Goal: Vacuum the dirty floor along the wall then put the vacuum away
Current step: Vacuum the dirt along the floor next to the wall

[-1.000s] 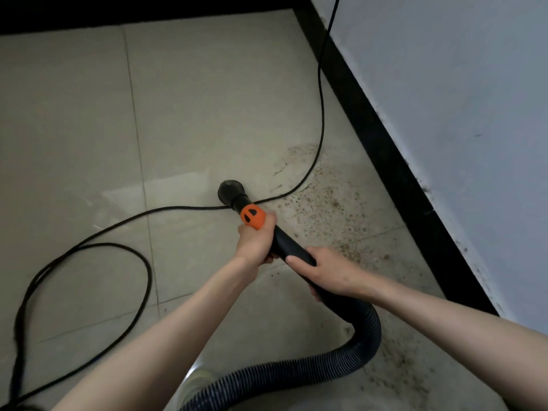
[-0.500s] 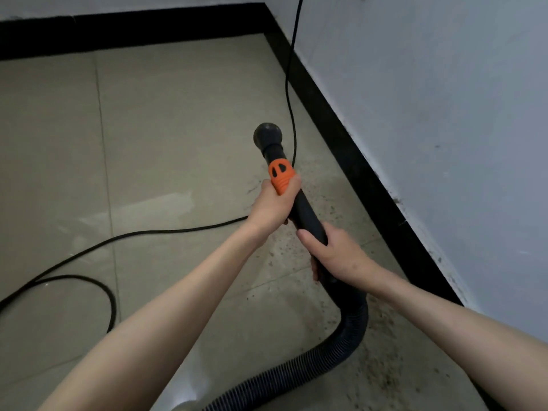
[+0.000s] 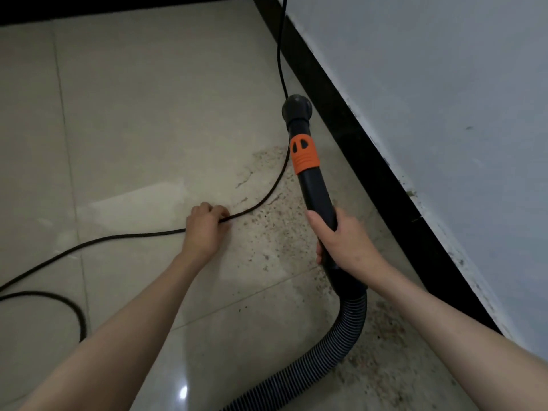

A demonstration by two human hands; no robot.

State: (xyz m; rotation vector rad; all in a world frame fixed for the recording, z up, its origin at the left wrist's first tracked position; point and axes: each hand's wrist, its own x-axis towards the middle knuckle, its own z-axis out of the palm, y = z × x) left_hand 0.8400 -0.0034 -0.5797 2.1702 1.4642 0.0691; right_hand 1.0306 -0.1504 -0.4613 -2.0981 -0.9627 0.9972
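- A person's view, looking down at a beige tiled floor (image 3: 133,120); a grey wall (image 3: 430,114) with a black baseboard (image 3: 355,149) runs from twelve o'clock down to four o'clock.
- The right hand (image 3: 345,241), just right of centre, is wrapped firmly around the black vacuum wand (image 3: 317,194).
- The wand points toward twelve o'clock. An orange collar (image 3: 304,155) sits above the grip, and the round nozzle (image 3: 296,109) is close beside the baseboard; whether it touches the floor cannot be told.
- A ribbed black hose (image 3: 341,345) curves from below the right hand toward six o'clock and leaves the picture.
- The left hand (image 3: 206,229), near centre, is closed around the black power cord (image 3: 133,235) at floor level.
- The cord comes down from twelve o'clock beside the wall, bends across the dirty patch, passes through the left hand, and loops away at nine o'clock.
- Brown grit and specks (image 3: 278,221) spread over the tiles between the two hands, continuing along the baseboard toward five o'clock.
- Change: half a second ago both hands held the wand, the left one just under the orange collar. Now the left hand has let go and dropped to the cord, and the nozzle has swung closer to the wall.
- Likely meaning: the cord lies over the dirt, so it is being cleared aside first. Much grit remains; vacuuming looks far from finished.
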